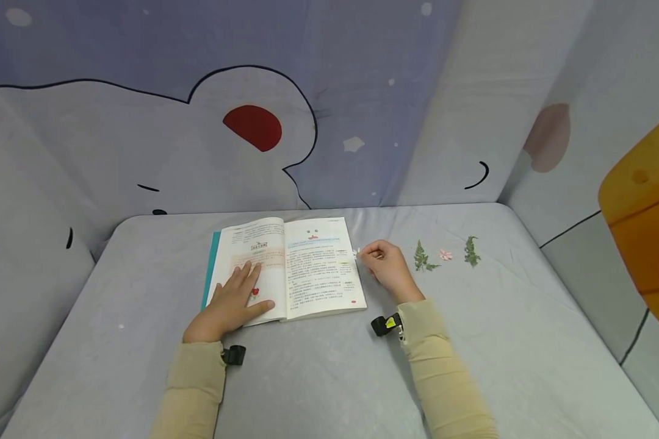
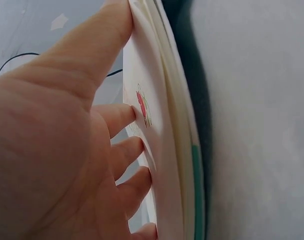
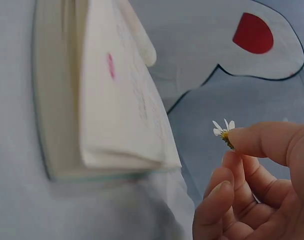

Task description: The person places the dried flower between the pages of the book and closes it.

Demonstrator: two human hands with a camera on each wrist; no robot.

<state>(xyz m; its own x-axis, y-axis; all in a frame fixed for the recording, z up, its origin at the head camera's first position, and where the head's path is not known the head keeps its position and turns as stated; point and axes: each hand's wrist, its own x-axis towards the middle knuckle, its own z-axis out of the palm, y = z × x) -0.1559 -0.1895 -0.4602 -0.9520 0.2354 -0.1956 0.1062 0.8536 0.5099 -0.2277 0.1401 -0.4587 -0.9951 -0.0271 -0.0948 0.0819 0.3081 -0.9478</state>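
An open book (image 1: 321, 274) with printed pages and a teal cover edge lies on the table. My left hand (image 1: 230, 302) rests spread on its left page, fingers fairly straight; the left wrist view shows the fingertips (image 2: 136, 145) touching the page beside a small red picture. At the book's right edge, my right hand (image 1: 387, 268) pinches a small white flower (image 3: 224, 132) with a yellow centre between thumb and fingers. In the right wrist view the flower's petals point up, apart from the book's pages (image 3: 121, 100).
To the right of the right hand lie a green leaf sprig (image 1: 420, 257), a pink flower (image 1: 445, 254) and another green sprig (image 1: 471, 251). A pale cloth covers the table (image 1: 307, 378). Printed fabric walls (image 1: 362, 122) stand behind and at the sides.
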